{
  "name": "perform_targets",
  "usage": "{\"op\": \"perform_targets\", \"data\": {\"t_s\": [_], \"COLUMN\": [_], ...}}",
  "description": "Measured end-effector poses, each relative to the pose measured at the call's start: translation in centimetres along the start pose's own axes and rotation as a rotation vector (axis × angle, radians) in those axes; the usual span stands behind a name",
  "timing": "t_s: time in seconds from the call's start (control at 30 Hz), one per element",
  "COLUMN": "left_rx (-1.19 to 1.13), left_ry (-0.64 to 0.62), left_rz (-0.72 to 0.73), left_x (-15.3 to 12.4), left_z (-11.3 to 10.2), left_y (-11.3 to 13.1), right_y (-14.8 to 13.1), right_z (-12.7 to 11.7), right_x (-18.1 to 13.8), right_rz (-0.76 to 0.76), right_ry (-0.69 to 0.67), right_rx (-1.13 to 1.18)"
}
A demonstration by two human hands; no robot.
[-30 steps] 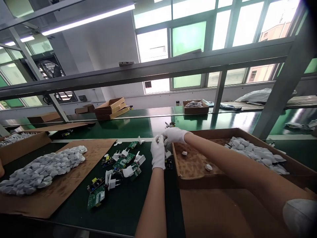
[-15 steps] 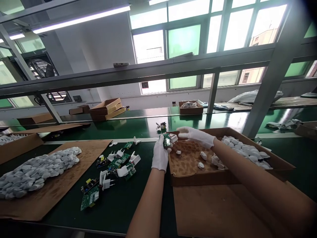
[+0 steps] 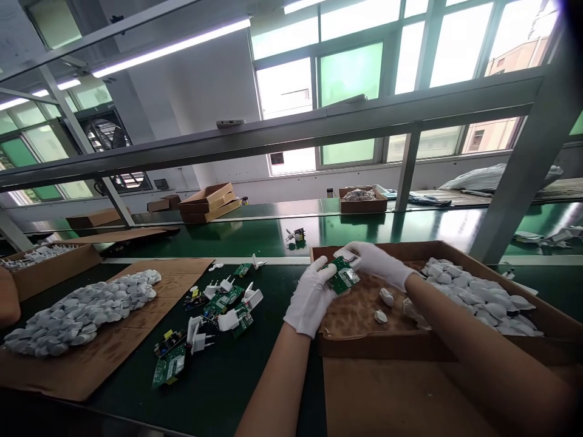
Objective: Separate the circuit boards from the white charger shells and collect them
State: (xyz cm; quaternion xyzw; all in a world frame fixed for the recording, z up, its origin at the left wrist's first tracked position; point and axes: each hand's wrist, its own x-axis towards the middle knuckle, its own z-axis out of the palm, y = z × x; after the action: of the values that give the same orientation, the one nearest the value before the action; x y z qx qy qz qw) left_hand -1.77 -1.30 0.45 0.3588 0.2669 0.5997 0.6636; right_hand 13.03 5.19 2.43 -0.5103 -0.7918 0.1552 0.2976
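Note:
Both my hands wear white gloves. My left hand [image 3: 314, 294] pinches a green circuit board [image 3: 344, 276] by its left edge, above the near left corner of a cardboard tray [image 3: 364, 347]. A white plastic plug piece [image 3: 347, 255] sits at the board's upper end. My right hand [image 3: 376, 261] has its fingers closed around that plug piece from the right; its fingertips are partly hidden. Beneath the hands, a few small white pieces [image 3: 386, 297] lie in the tray. A heap of white rounded pieces [image 3: 473, 294] fills its right side.
Left of my hands lie several circuit boards with white plugs [image 3: 228, 303]. Farther left, many white pieces [image 3: 82, 312] cover a cardboard sheet [image 3: 109, 358]. A person's arm [image 3: 8, 297] shows at the left edge. A metal post [image 3: 519, 158] rises behind the tray.
My right hand has closed on the plug piece at the board. My left hand has brought the board slightly right and nearer. The view has turned a little left.

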Motion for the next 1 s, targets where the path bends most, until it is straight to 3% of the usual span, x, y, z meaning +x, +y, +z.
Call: {"op": "perform_targets", "data": {"t_s": [0.1, 0.17, 0.33, 0.43, 0.67, 0.8, 1.0], "left_rx": [-0.057, -0.031, -0.068, -0.106, -0.218, -0.196, -0.024], "left_ry": [-0.076, -0.041, 0.058, 0.047, -0.092, -0.087, -0.035], "left_rz": [-0.047, -0.065, -0.083, -0.099, -0.031, -0.010, 0.098], "left_x": [-0.1, 0.1, 1.0, 1.3, 1.1, 0.9, 0.8], "left_z": [0.4, 0.6, 0.1, -0.4, -0.2, 0.2, 0.7], "left_y": [-0.7, -1.0, -1.1, -1.1, -1.2, -1.1, -1.7], "right_y": [-0.4, -0.9, -2.2, -2.2, -0.9, -0.8, -0.9], "right_z": [-1.3, -1.3, -0.4, 0.8, 3.4, 3.6, 4.1], "right_x": [-0.4, -1.2, -2.5, -2.9, -3.8, -3.7, -3.9], "right_rz": [0.071, 0.113, -0.040, -0.209, -0.519, -0.498, -0.380], "right_ry": [0.048, 0.061, 0.296, 0.362, 0.436, 0.381, 0.485], "right_rx": [0.443, 0.721, 0.895, 0.795, 0.078, -0.094, -0.170]}}
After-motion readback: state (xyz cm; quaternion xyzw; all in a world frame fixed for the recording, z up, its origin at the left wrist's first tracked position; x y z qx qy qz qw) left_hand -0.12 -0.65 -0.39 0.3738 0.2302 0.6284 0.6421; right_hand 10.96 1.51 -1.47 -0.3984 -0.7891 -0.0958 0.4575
